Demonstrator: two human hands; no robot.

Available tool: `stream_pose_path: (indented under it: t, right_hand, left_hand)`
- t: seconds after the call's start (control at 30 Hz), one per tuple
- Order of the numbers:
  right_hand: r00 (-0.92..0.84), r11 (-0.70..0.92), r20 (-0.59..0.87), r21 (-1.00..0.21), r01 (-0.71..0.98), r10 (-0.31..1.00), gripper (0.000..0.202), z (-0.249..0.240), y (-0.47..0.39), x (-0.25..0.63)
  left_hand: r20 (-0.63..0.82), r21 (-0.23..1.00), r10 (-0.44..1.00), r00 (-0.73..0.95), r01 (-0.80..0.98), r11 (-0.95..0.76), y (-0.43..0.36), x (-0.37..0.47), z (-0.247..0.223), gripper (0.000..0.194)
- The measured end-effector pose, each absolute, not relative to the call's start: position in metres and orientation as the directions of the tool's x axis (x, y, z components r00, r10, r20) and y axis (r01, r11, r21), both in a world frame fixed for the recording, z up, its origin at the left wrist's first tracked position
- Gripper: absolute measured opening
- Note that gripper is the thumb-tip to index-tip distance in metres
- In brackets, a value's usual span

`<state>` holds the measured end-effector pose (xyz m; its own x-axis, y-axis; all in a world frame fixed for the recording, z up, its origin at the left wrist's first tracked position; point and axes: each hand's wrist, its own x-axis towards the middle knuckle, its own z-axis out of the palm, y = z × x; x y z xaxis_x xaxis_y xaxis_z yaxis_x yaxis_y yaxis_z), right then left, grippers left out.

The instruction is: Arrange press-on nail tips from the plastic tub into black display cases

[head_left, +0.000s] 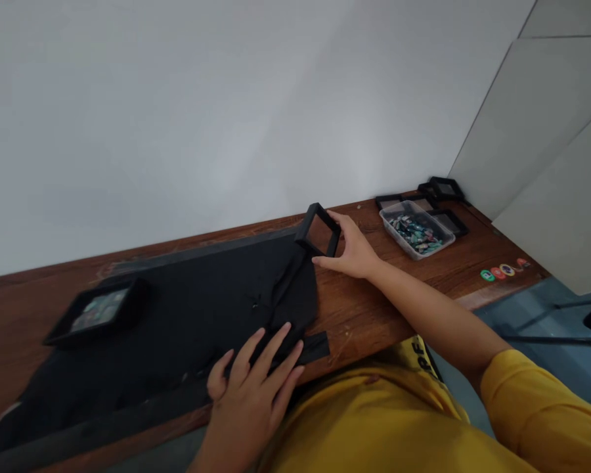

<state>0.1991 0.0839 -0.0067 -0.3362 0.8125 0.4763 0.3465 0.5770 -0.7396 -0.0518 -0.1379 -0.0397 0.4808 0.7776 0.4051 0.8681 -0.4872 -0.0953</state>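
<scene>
My right hand grips a square black box frame by its right side, thumb below and fingers above. The frame is tilted up over the right end of a black cloth, and brown shows through its window. Flat on the cloth's near right edge, with fingers spread, rests my left hand; it holds nothing. Folds run through the cloth between the two hands. Farther left on the cloth lies a second black box frame with greenish and pale pieces showing in its window.
A clear plastic tub of small green, teal and reddish pieces stands on the right of the wooden table. Several black frames lie around and behind it. Round stickers mark the table's right end. A white wall rises behind.
</scene>
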Motion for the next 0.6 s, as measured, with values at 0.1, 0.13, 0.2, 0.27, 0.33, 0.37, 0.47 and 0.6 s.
stream_pose_path:
  t: [0.1,0.13,0.2,0.27,0.33,0.37,0.47,0.6]
  right_hand:
    - [-0.349,0.58,0.473,-0.736,0.35,0.809,0.103,-0.007,0.084,0.199]
    - [-0.352,0.582,0.474,-0.736,0.345,0.807,0.104,-0.007,0.084,0.199]
    - [-0.355,0.585,0.476,-0.738,0.336,0.805,0.104,-0.007,0.084,0.199]
    - [-0.356,0.58,0.47,-0.741,0.337,0.808,0.104,-0.007,0.084,0.199]
    - [-0.354,0.572,0.463,-0.748,0.337,0.813,0.104,-0.007,0.083,0.199]
    - [-0.355,0.573,0.463,-0.748,0.335,0.812,0.104,-0.007,0.083,0.199]
    - [-0.358,0.584,0.473,-0.739,0.337,0.805,0.105,-0.006,0.084,0.199]
    - [-0.369,0.593,0.475,-0.725,0.351,0.799,0.104,-0.007,0.084,0.198]
  left_hand:
    - [0.398,-0.084,0.795,0.458,0.881,-0.466,-0.137,-0.055,-0.04,0.037]
    - [0.395,-0.078,0.801,0.449,0.886,-0.458,-0.137,-0.056,-0.04,0.036]
    - [0.396,-0.077,0.805,0.442,0.89,-0.45,-0.135,-0.059,-0.041,0.033]
    - [0.4,-0.087,0.799,0.45,0.886,-0.455,-0.133,-0.061,-0.043,0.032]
    - [0.391,-0.077,0.791,0.471,0.873,-0.482,-0.131,-0.064,-0.044,0.033]
    - [0.381,-0.06,0.791,0.479,0.866,-0.496,-0.131,-0.065,-0.045,0.035]
    - [0.358,-0.005,0.806,0.471,0.864,-0.503,-0.132,-0.066,-0.044,0.036]
    - [0.425,0.048,0.824,0.375,0.9,-0.434,-0.132,-0.06,-0.036,0.036]
